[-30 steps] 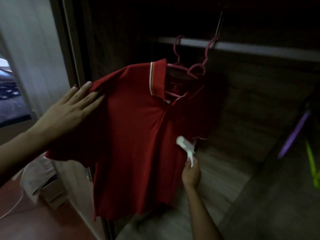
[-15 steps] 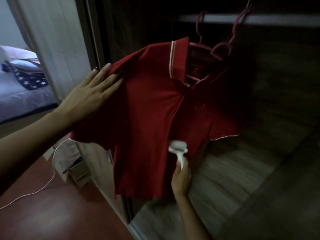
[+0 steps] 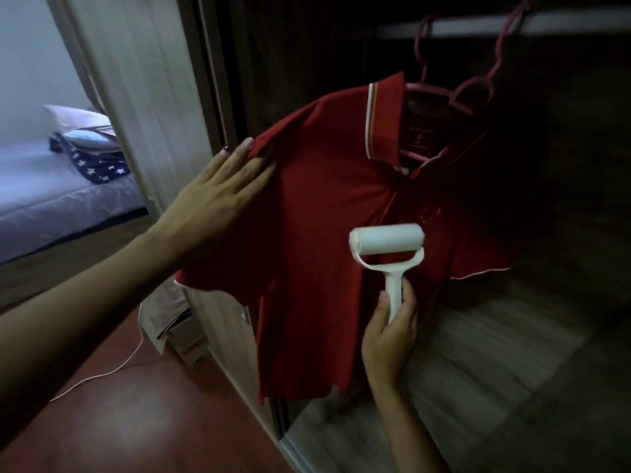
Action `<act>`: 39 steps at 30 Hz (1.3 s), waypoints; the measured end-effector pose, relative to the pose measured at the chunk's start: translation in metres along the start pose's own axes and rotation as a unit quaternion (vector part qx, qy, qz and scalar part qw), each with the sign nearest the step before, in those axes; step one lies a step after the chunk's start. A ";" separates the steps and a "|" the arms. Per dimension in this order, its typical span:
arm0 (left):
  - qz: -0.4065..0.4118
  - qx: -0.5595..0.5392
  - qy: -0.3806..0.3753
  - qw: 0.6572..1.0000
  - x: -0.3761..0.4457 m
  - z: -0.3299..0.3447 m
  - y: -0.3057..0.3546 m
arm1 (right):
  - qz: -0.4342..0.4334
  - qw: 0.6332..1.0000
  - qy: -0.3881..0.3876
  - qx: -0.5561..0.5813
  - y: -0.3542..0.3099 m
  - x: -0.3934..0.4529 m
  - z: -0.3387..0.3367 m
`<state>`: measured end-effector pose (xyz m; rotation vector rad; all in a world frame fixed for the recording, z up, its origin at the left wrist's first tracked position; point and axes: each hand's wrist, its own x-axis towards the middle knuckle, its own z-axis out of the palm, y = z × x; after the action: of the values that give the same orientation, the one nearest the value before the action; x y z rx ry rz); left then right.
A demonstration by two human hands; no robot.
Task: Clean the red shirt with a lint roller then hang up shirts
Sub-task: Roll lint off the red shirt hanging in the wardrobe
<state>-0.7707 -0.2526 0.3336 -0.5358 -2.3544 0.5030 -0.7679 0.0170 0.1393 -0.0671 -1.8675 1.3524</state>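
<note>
My right hand grips the lint roller, handle toward six o'clock, drum crosswise on the red shirt. At ten o'clock, my left hand presses its shoulder flat-fingered.

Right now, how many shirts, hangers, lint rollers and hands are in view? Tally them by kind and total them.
Red polo shirt: 1, on a hanger.
Pink hangers: 2 appear hooked on the closet rod; the dim light makes this uncertain.
White lint roller: 1, gripped by the right hand.
Hands: 2; the left hand lies flat on the shirt's shoulder.
Total: 6.
</note>
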 end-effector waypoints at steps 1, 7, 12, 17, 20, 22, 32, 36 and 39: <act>0.008 -0.001 -0.002 1.000 0.001 -0.003 0.003 | -0.027 1.000 -0.006 0.006 -0.009 -0.001 0.004; 0.006 0.023 -0.019 1.000 0.002 -0.011 0.013 | -0.022 0.980 -0.178 -0.086 0.027 -0.072 0.029; 0.013 0.002 -0.014 1.000 -0.001 -0.008 0.016 | 0.011 0.941 -0.267 -0.208 0.072 -0.109 0.028; 0.013 -0.003 -0.009 1.000 -0.004 -0.005 0.023 | 0.002 0.946 -0.229 -0.228 0.045 -0.094 0.014; 0.003 -0.038 -0.030 0.999 -0.005 -0.008 0.032 | 0.003 0.962 -0.190 -0.197 0.018 -0.075 0.012; -0.004 -0.050 -0.036 0.998 -0.005 -0.009 0.036 | -0.004 0.956 -0.211 -0.203 0.014 -0.075 0.011; -0.007 -0.075 -0.007 0.997 -0.012 -0.002 0.051 | 0.077 0.910 -0.337 -0.231 0.039 -0.108 -0.025; 0.002 -0.088 0.017 0.996 -0.014 0.004 0.062 | 0.086 0.943 -0.251 -0.199 0.020 -0.082 -0.043; 0.010 -0.124 0.031 0.992 -0.015 0.011 0.070 | 0.087 0.956 -0.192 -0.205 0.005 -0.068 -0.057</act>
<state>-0.7508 -0.2030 0.2841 -0.6785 -2.3675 0.1977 -0.6885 0.0307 0.1021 -0.1954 -2.5042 1.1258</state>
